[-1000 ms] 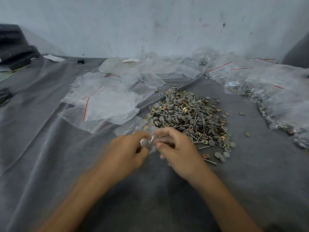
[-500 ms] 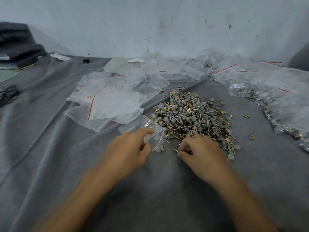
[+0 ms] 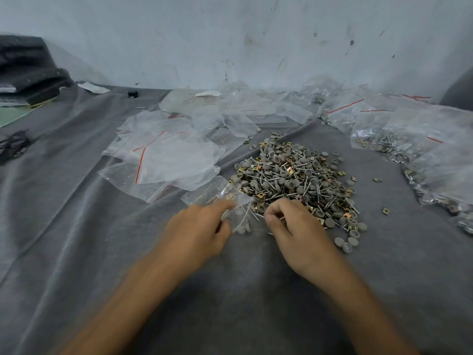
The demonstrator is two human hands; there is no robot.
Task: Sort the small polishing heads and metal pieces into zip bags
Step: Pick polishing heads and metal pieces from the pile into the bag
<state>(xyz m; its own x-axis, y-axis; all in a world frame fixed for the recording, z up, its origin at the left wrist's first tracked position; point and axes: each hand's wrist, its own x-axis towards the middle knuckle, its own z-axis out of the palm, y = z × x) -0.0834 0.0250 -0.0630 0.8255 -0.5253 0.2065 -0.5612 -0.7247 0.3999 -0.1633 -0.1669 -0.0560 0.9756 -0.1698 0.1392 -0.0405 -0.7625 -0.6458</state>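
At the near edge of the pile (image 3: 294, 175), the right hand (image 3: 291, 226) pinches a thin metal piece (image 3: 280, 218). Just left of the pile, the left hand (image 3: 202, 231) grips a small zip bag (image 3: 225, 196); if its mouth sags shut, pieces may spill.

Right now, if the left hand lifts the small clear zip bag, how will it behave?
Probably floppy: the small zip bag is thin, crumpled film in the left hand. Likely to sag unevenly, since a few stemmed polishing heads appear to sit inside. Possibly slippery, given its gloss.
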